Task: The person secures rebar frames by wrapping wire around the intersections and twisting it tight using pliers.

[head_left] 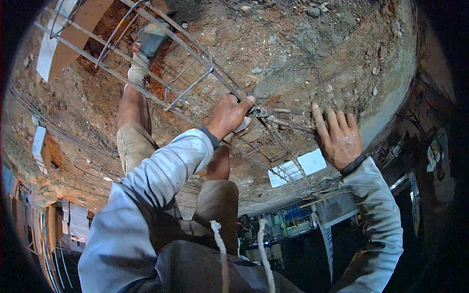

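A rusty steel rebar cage (189,89) slants from the upper left to the lower middle. My left hand (229,115) is closed around one of its bars, thumb pointing right beside the pincers' head. Those metal pincers (264,112) lie across the cage with jaws at the bar and handles spread toward my right hand (340,136). That hand has its fingers stretched out. The handle ends meet its index-finger side, and the lower one passes beneath it. My right thumb is hidden. Whatever lies between the jaws is too small to make out.
White-faced blocks (311,162) sit under the cage's near end, and another pale block (49,56) is at upper left. My booted foot (150,41) stands beside the cage on rough dirt (288,44) strewn with stones. Loose bars (53,124) lie on the left.
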{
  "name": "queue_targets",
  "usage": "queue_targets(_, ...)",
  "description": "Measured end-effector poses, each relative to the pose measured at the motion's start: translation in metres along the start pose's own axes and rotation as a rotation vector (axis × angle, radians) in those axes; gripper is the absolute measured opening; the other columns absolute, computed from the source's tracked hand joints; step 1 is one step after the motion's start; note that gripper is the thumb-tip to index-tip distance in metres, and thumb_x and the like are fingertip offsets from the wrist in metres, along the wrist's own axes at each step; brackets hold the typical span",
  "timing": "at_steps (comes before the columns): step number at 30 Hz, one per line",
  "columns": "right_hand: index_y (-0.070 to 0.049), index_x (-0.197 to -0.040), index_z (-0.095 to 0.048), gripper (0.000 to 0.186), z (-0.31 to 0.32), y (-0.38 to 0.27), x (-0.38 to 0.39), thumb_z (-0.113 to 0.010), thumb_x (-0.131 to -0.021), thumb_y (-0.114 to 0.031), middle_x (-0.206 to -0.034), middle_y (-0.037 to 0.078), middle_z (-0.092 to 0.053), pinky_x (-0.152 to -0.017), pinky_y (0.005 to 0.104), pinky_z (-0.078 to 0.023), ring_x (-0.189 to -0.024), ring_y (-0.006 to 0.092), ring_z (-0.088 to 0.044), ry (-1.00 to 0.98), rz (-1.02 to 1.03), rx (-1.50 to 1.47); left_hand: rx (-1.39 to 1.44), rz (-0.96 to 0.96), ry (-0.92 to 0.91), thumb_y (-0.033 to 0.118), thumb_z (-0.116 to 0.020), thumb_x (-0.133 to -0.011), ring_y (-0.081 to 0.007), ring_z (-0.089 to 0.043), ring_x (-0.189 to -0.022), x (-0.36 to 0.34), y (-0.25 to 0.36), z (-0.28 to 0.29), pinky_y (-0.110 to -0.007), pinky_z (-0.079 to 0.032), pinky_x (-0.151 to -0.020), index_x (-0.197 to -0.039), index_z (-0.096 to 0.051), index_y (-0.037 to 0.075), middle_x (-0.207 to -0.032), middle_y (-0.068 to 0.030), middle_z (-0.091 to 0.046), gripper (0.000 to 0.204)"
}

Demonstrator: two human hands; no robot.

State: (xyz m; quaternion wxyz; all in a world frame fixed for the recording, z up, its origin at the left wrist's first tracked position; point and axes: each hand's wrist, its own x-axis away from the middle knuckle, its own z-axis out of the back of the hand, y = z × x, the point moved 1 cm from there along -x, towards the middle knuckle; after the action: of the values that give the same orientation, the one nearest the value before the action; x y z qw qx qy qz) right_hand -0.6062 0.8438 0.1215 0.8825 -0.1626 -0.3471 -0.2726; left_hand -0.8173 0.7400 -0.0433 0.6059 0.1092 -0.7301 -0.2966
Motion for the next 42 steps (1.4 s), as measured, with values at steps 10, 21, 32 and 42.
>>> queue_targets(10,-0.002,-0.103,-0.052,0.047,-0.06,-0.049,0.045,-0.042,-0.091,-0.047,-0.057,0.009,-0.056,-0.033,0.0338,-0.039,-0.043,0.0187,-0.052,-0.987,-1.065,-2.287,-0.059,0.072,0.081,0.038,-0.054,-0.083,-0.0266,-0.052,-0.06,0.006,0.013,-0.009,-0.039,-0.04,-0.058,-0.074,-0.061,-0.002,-0.063,-0.0147,-0.056,0.042)
queue_targets(21,-0.002,-0.101,-0.048,0.061,-0.061,-0.125,0.054,-0.074,-0.065,-0.044,-0.081,0.017,-0.057,-0.062,0.0419,-0.049,-0.068,0.0335,-0.06,-0.328,-0.858,-1.203,0.133,0.09,0.021,0.033,-0.058,-0.082,-0.0115,-0.042,-0.05,-0.003,-0.002,-0.011,-0.034,-0.032,-0.048,-0.061,-0.057,-0.001,-0.052,-0.0033,-0.049,0.04)
queue_targets(32,0.001,-0.124,-0.044,0.055,-0.027,-0.069,0.043,-0.06,-0.078,-0.026,-0.076,0.008,-0.047,-0.049,0.0305,-0.038,-0.064,0.0202,-0.048,-0.015,-0.411,-0.315,-0.039,0.088,0.044,0.037,-0.057,-0.083,-0.0111,-0.038,-0.047,0.0,0.008,0.003,-0.033,-0.03,-0.045,-0.052,-0.051,0.0,-0.048,-0.0018,-0.045,0.049)
queue_targets(42,-0.003,-0.108,-0.058,0.041,-0.085,-0.206,0.053,-0.054,-0.087,-0.039,-0.098,0.005,-0.06,-0.077,0.0318,-0.043,-0.086,0.014,-0.054,-0.261,-0.851,-2.184,-0.044,0.126,-0.095,0.037,-0.061,-0.082,-0.0092,-0.038,-0.055,0.003,0.023,-0.002,-0.03,-0.031,-0.05,-0.061,-0.054,0.005,-0.058,0.0031,-0.046,0.039)
